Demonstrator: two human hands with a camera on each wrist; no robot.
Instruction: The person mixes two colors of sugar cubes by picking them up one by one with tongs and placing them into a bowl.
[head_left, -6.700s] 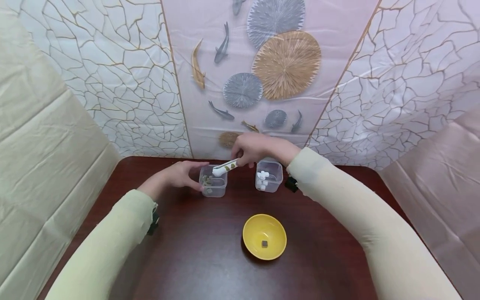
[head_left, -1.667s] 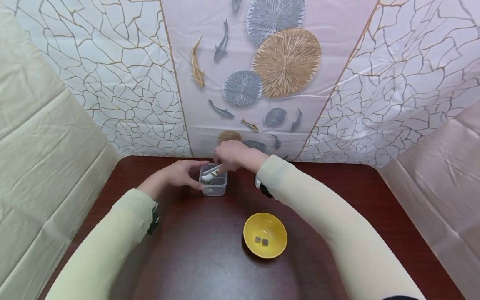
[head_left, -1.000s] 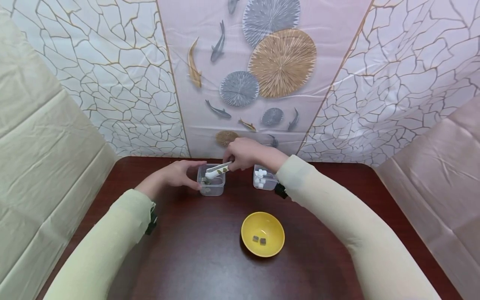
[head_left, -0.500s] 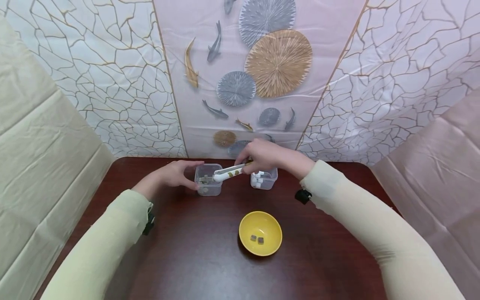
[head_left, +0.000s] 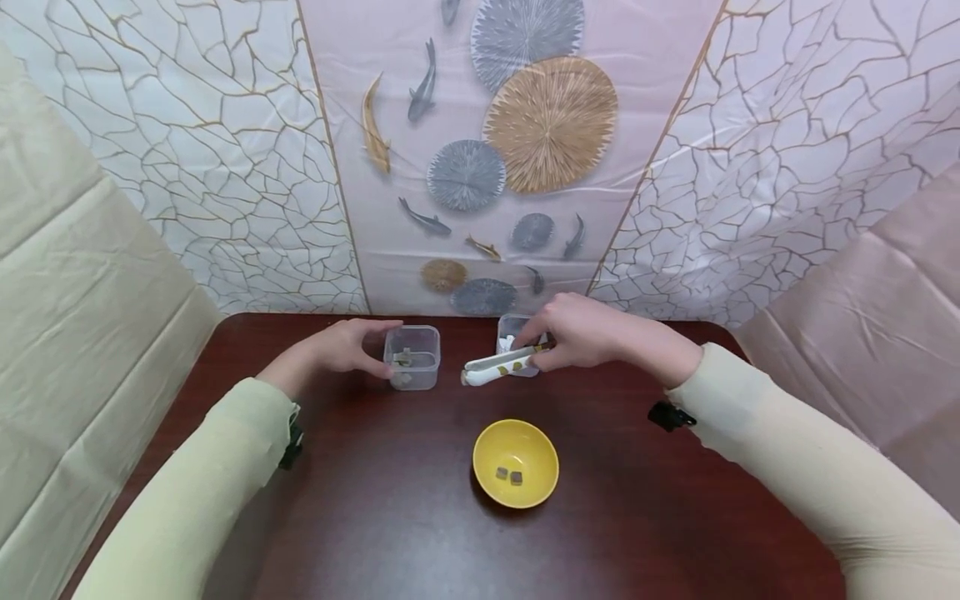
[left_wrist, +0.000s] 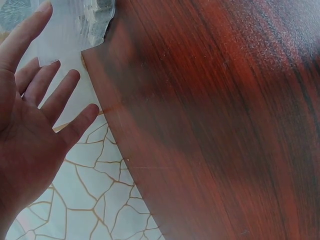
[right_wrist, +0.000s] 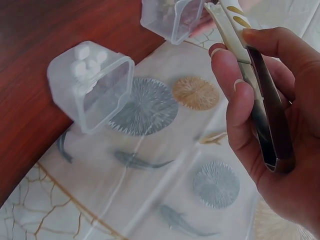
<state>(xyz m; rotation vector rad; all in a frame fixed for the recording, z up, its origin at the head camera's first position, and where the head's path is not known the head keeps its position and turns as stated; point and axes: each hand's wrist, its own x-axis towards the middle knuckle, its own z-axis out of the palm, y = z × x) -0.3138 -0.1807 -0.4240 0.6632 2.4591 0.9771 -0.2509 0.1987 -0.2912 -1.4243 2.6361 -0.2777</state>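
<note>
Gripping gold-patterned tongs (head_left: 501, 367) right-handed

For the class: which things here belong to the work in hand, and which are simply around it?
In the work:
right hand, gripping tongs
left hand, at a clear tub holding greyish pieces
probably the yellow bowl, with two greyish cubes inside

Around it, as far as shown:
second tub with white pieces, held by neither hand
table
patterned backdrop

Two tubs (head_left: 420, 382) (head_left: 517, 322), one bowl (head_left: 516, 442) holding two cubes (head_left: 502, 473) (head_left: 516, 478), one pair of tongs (head_left: 501, 367)
</note>
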